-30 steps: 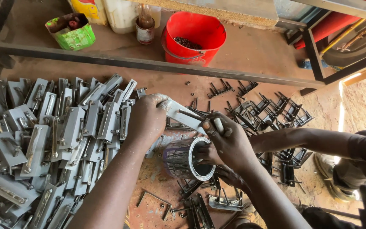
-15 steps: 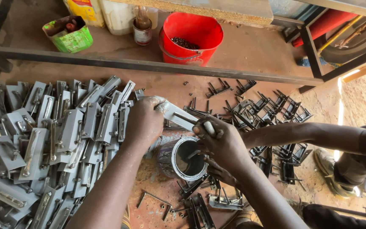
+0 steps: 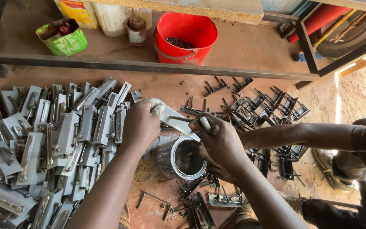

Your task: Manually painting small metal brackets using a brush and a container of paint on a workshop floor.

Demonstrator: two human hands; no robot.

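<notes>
Metal latch plate [image 3: 176, 120] sits in my 2 hands above the open tin can [image 3: 183, 157], near the middle of the scene. My left hand [image 3: 142, 123] is wrapped tight round the plate's left end, and my right hand [image 3: 217, 142] is closed on a short bolt handle [image 3: 206, 124] at the plate's right end, pinching it between thumb and fingers. Compared with 1 second ago, my right hand has shifted a little to the right and lifted off the can, so the can's dark mouth now shows almost whole; before, my fingers lay partly over it. My left hand has hardly moved. I judge the bolt is being worked into the plate, with the can no longer being reached into.

To the left lies a big heap of grey finished latches [image 3: 51, 140], spreading from the far left to the near edge. To the right, dark loose bolts and brackets [image 3: 259, 106] are scattered on the rusty floor, and another person's arm [image 3: 301, 135] reaches in among them from the right.

Far across a steel bar stand the containers: a red bucket [image 3: 185, 36] with dark small parts inside, a small round jar with a reddish label [image 3: 137, 34] just left of it, a white jug behind that, a yellow labelled can [image 3: 75, 12] at the far left top, and a green squashed carton [image 3: 62, 38] holding odds and ends.
</notes>
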